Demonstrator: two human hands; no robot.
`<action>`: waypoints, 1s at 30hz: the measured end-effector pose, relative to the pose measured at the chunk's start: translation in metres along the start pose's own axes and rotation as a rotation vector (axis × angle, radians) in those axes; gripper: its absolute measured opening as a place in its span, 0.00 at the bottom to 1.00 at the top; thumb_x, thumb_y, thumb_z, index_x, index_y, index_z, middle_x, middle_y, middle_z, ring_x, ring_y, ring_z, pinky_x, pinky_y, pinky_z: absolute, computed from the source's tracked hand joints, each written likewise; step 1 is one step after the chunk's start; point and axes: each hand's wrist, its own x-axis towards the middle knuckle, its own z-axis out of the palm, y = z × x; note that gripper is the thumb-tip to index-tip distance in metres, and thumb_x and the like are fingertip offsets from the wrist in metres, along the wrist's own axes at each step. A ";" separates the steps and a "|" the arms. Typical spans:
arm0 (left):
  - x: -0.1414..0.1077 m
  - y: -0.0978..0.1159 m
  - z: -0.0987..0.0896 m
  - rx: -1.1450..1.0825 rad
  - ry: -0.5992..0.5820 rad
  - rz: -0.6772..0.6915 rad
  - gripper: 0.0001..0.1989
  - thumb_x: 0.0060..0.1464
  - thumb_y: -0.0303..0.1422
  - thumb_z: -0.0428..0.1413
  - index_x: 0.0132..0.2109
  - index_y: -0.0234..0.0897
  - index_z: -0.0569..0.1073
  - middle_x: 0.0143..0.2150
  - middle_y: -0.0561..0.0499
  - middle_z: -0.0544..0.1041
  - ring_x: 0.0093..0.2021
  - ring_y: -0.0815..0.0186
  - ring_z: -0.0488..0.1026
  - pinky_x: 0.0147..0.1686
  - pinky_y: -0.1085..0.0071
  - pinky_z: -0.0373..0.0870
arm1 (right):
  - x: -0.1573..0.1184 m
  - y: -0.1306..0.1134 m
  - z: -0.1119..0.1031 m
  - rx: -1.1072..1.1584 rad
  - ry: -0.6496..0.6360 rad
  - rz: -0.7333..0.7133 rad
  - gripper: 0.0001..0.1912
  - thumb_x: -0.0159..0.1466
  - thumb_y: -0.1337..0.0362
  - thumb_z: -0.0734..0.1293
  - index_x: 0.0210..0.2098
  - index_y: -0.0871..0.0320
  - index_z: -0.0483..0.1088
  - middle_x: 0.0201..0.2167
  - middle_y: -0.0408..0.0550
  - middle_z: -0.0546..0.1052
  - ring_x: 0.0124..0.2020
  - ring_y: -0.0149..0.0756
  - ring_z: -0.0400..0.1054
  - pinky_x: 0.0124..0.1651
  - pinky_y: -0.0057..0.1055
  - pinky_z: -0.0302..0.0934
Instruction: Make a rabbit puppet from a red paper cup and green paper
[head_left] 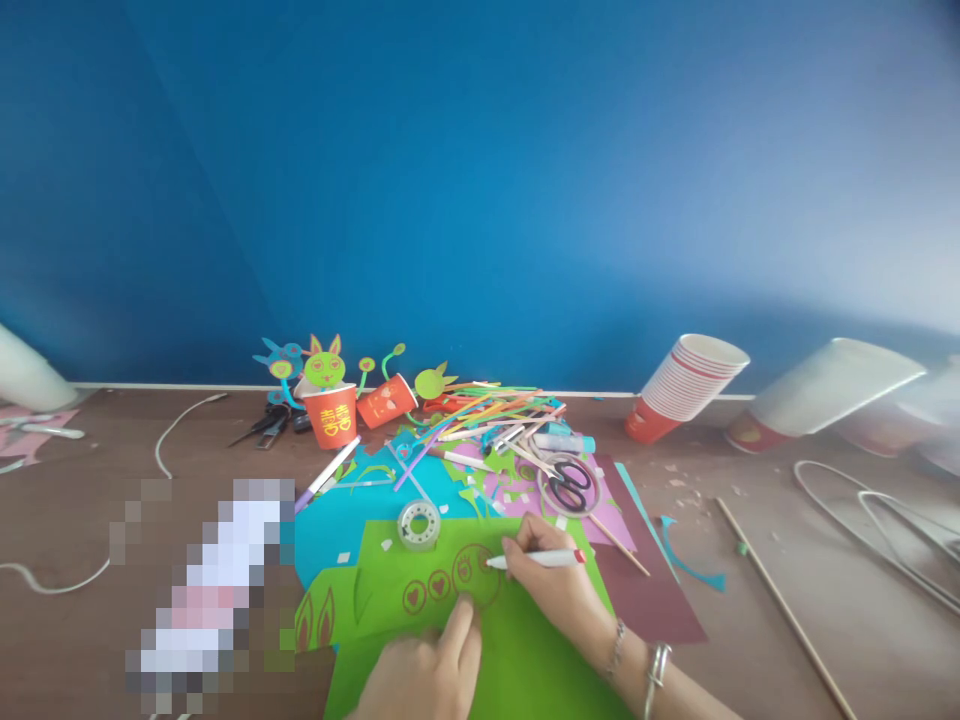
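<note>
My right hand (559, 590) grips a white marker (544, 559) with a red end, its tip at a round face drawn in red on a sheet of green paper (532, 660). My left hand (424, 672) rests on the same sheet, a finger stretched out just below that face; its other fingers are partly hidden. Left of the face are two drawn circles with hearts inside. A green piece with two drawn ears (316, 612) lies at the sheet's left. A roll of clear tape (418, 525) sits at the sheet's upper edge.
Black-handled scissors (570, 483) lie among scraps and a pile of coloured sticks (495, 410). Behind are an orange paper cup (331, 418) with a green rabbit face and a tilted cup (386, 400). Stacked cups (686, 385) and a wooden stick (780, 600) are at right.
</note>
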 end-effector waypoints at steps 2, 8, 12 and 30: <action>0.001 0.001 -0.002 0.006 -0.006 0.000 0.16 0.58 0.22 0.45 0.51 0.29 0.69 0.54 0.38 0.72 0.22 0.68 0.75 0.16 0.74 0.73 | 0.000 0.000 0.000 -0.001 -0.005 0.005 0.13 0.55 0.61 0.62 0.19 0.53 0.54 0.13 0.36 0.62 0.16 0.27 0.51 0.19 0.25 0.46; 0.002 0.002 -0.008 0.015 -0.077 -0.003 0.16 0.57 0.22 0.44 0.50 0.30 0.70 0.55 0.38 0.71 0.23 0.66 0.76 0.18 0.72 0.75 | 0.001 0.001 0.000 -0.008 -0.001 -0.013 0.13 0.56 0.62 0.62 0.18 0.54 0.54 0.13 0.37 0.62 0.16 0.27 0.52 0.20 0.25 0.48; 0.002 0.002 -0.009 0.015 -0.068 0.003 0.16 0.58 0.22 0.43 0.50 0.30 0.70 0.55 0.38 0.71 0.24 0.67 0.76 0.19 0.73 0.75 | 0.002 0.003 0.001 0.002 0.001 -0.019 0.13 0.56 0.62 0.63 0.18 0.54 0.54 0.13 0.37 0.64 0.16 0.27 0.53 0.20 0.25 0.48; 0.007 0.000 -0.028 -0.026 -0.216 -0.107 0.22 0.55 0.20 0.44 0.57 0.30 0.65 0.59 0.33 0.65 0.31 0.61 0.78 0.25 0.67 0.77 | -0.005 -0.005 -0.006 0.206 -0.125 -0.109 0.10 0.59 0.61 0.63 0.24 0.56 0.60 0.17 0.38 0.66 0.18 0.28 0.56 0.21 0.25 0.49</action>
